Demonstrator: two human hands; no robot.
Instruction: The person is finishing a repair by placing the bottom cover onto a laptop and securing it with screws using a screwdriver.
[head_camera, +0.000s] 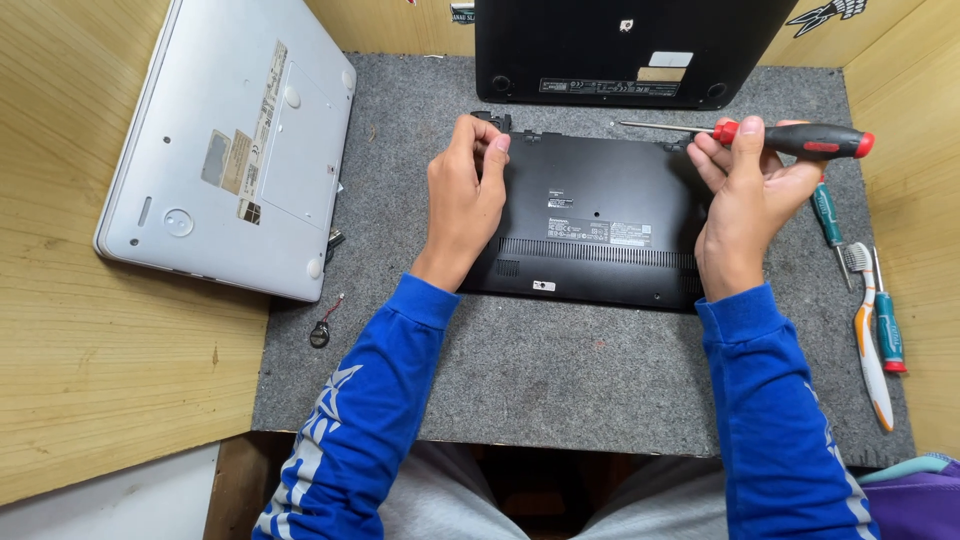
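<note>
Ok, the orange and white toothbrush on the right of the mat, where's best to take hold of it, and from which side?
Take the toothbrush by the orange middle of its handle, coming down from above. It lies flat on the grey mat, bristle head towards the far end. A green screwdriver lies close along its right side, so the left side has more bare mat for a finger. The right hand already holds the red-and-black screwdriver.

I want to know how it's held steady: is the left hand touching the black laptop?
Touching. The head view shows the left hand lying on the black laptop, fingers curled over its top left corner.
</note>
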